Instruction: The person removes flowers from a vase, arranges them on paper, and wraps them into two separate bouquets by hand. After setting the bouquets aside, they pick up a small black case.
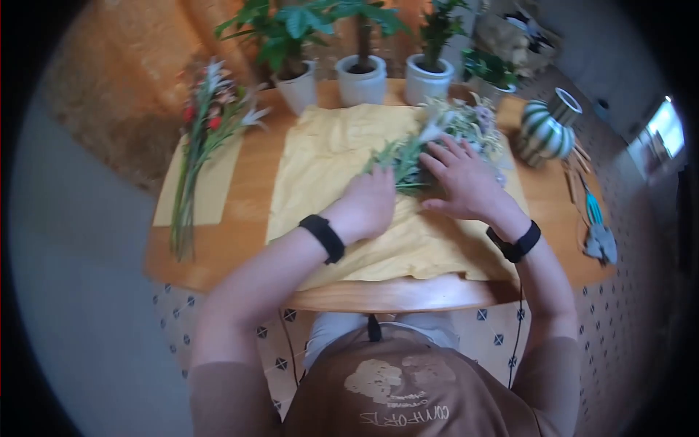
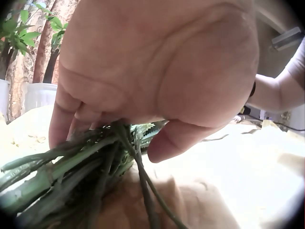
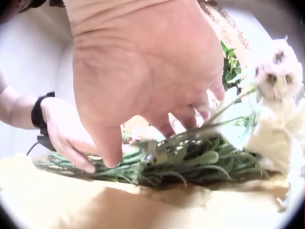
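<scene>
A bunch of pale flowers (image 1: 480,124) with green leafy stems (image 3: 190,167) lies on a crumpled yellow sheet (image 1: 328,153). My left hand (image 1: 368,204) holds the stem end, with its fingers behind the stems and its thumb in front in the left wrist view. Over the leafy part near the blossoms lies my right hand (image 1: 470,182), its fingers spread and touching the bunch. In the right wrist view a white blossom head (image 3: 279,74) stands up beyond the fingers.
Red and white flowers (image 1: 207,124) lie on a smaller yellow sheet (image 1: 218,182) at the left. Potted plants (image 1: 362,80) line the back. A striped vase (image 1: 546,131) and teal-handled tool (image 1: 593,207) are on the right of the wooden table (image 1: 255,175).
</scene>
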The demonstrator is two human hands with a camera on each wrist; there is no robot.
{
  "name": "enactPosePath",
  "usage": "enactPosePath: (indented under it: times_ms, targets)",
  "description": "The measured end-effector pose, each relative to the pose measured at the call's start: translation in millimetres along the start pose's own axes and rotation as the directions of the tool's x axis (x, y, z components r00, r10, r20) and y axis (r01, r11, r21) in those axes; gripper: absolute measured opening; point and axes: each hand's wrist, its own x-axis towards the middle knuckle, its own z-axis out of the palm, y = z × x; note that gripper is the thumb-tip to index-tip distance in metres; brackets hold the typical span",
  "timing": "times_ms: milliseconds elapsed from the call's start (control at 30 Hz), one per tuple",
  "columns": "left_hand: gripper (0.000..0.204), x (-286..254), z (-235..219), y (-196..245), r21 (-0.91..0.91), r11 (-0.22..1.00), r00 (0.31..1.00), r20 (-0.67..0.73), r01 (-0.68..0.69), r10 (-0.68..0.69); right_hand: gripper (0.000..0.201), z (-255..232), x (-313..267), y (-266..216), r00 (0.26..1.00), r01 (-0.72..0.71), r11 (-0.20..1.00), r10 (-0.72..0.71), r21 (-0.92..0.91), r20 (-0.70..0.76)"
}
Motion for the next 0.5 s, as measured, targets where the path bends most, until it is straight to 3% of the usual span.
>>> enactPosePath:
  times_ms: [100, 167, 200, 233, 300, 333, 367, 433, 500]
  targets:
    - [0.061, 0, 3, 1, 0.065, 0.998, 1.000, -0.017, -0.004, 0.005, 0.072, -26, -26, 2, 0.999, -0.024, 0.999, 0.026, 0.042, -0.048]
    - [0.061, 0, 4, 0, 0.074, 0.997, 1.000, -0.018, -0.013, 0.014, 0.065, -49, -60, 4, 0.963, -0.200, 0.972, 0.218, 0.124, -0.156]
    - [0.061, 1, 6, 1, 0.084, 0.996, 1.000, -0.006, -0.007, 0.008, 0.059, -49, -81, 11, 0.932, -0.222, 0.960, 0.261, 0.173, -0.253]
    - [0.059, 1, 8, -1, 0.074, 0.997, 0.997, -0.061, -0.034, 0.038, 0.059, -50, -104, 17, 0.924, -0.264, 0.953, 0.295, 0.151, -0.244]
    - [0.059, 4, 19, -7, 0.034, 0.998, 0.988, -0.147, -0.049, 0.053, 0.052, -49, -155, 24, 0.778, -0.471, 0.805, 0.572, 0.361, -0.259]
    - [0.062, 2, 10, -4, 0.042, 0.998, 0.996, -0.083, -0.040, 0.043, 0.046, -42, -178, 27, 0.682, -0.555, 0.732, 0.672, 0.395, -0.288]
    - [0.062, 3, 8, -3, 0.036, 0.997, 0.993, -0.090, -0.075, 0.078, 0.046, -32, -201, 31, 0.664, -0.583, 0.720, 0.689, 0.377, -0.289]
    - [0.065, 3, 7, -5, 0.027, 0.999, 0.999, -0.039, -0.033, 0.034, 0.043, -10, -239, 34, 0.410, -0.642, 0.384, 0.903, 0.664, -0.126]
    - [0.066, 4, 9, -5, 0.028, 0.999, 0.998, -0.044, -0.039, 0.040, 0.043, 1, -251, 24, 0.397, -0.678, 0.329, 0.917, 0.657, -0.050]
